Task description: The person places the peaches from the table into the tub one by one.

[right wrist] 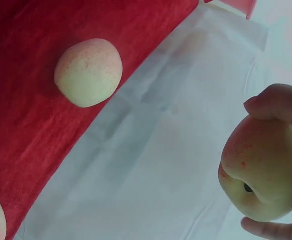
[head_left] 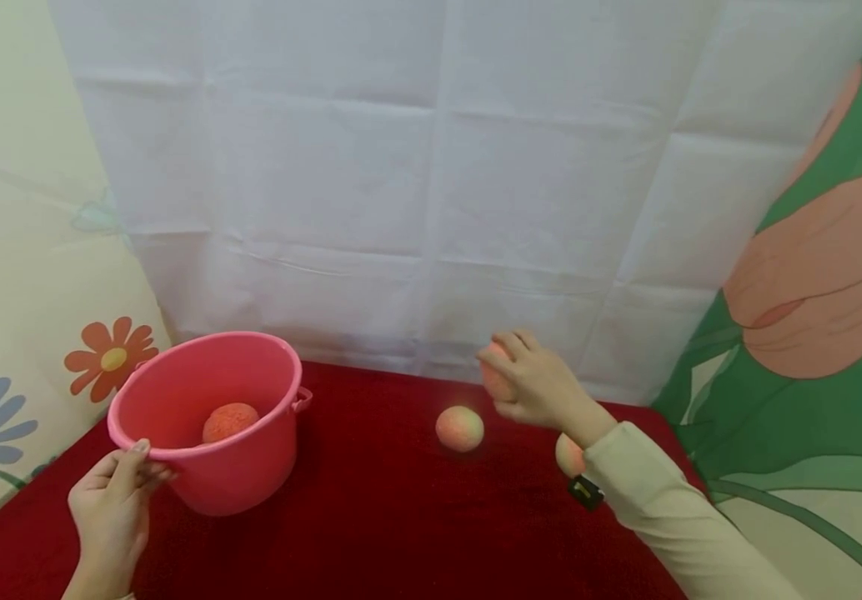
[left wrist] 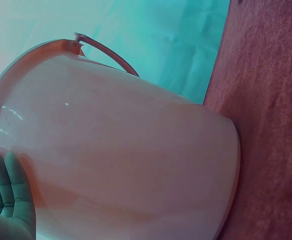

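At the left of the head view my left hand (head_left: pixel 112 500) pinches the near rim of a pink bucket (head_left: pixel 243 479), thumb over the edge and fingers against the outer wall. Inside the bucket lies one reddish peach (head_left: pixel 231 422). My right hand (head_left: pixel 539 383) grips another peach (right wrist: pixel 265 167), raised above the far edge of the red cloth; the right wrist view shows thumb and fingers on opposite sides of it. Below and left of this hand, a peach (head_left: pixel 459 429) rests on the cloth. A further peach (head_left: pixel 569 456) sits partly hidden behind my right forearm.
Dark red cloth (head_left: pixel 371 517) covers the table. White sheeting (head_left: pixel 341 183) hangs along its back edge. Printed flower panels stand at the left (head_left: pixel 18 275) and right (head_left: pixel 814 292). The bucket's handle (left wrist: pixel 111 52) shows in the left wrist view.
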{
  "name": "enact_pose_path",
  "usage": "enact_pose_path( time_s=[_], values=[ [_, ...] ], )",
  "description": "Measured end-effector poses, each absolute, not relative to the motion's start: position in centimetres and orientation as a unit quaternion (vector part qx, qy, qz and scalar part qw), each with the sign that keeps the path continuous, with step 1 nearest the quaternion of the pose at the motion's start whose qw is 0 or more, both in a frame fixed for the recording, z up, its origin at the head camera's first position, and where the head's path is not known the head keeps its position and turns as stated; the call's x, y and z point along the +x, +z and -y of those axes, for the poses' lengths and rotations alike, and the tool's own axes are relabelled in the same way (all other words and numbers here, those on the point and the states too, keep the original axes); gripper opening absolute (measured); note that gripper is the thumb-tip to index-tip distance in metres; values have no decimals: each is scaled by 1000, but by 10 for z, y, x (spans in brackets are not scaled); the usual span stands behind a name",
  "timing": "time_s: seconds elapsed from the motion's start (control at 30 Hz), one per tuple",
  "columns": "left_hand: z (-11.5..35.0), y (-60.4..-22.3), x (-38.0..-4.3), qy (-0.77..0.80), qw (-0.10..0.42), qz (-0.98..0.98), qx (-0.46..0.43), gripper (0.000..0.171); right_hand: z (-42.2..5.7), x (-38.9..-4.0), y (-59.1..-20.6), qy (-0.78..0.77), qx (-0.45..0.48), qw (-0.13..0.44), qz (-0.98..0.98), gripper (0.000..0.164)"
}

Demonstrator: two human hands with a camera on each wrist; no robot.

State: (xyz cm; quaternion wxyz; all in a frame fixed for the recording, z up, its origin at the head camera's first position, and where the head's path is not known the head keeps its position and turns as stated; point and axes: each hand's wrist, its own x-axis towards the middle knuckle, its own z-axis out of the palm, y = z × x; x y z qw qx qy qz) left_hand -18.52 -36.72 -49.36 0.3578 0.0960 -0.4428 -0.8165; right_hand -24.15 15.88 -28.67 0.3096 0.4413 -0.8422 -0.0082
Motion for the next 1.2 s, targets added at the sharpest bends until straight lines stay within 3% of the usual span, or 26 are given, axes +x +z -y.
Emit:
enact_pose_path(
  time_s=[0.23,0.7,1.0,1.1,1.2],
  values=[
    [373,-499,-189,-828,343,423,131,32,-147,-241,-281,-1,447,302,842,58],
    [372,-495,-185,-823,341,448,82,19,-112,-251,-265,13,444,290,848,58],
    [363,-486,-181,-835,335,431,67,23,-102,-252,-256,20,432,261,863,62],
    [370,-498,-188,-821,348,441,98,30,-97,-252,-254,18,431,255,865,62],
    [369,-496,-186,-824,349,438,84,26,-92,-251,-254,20,433,253,865,61]
  ],
)
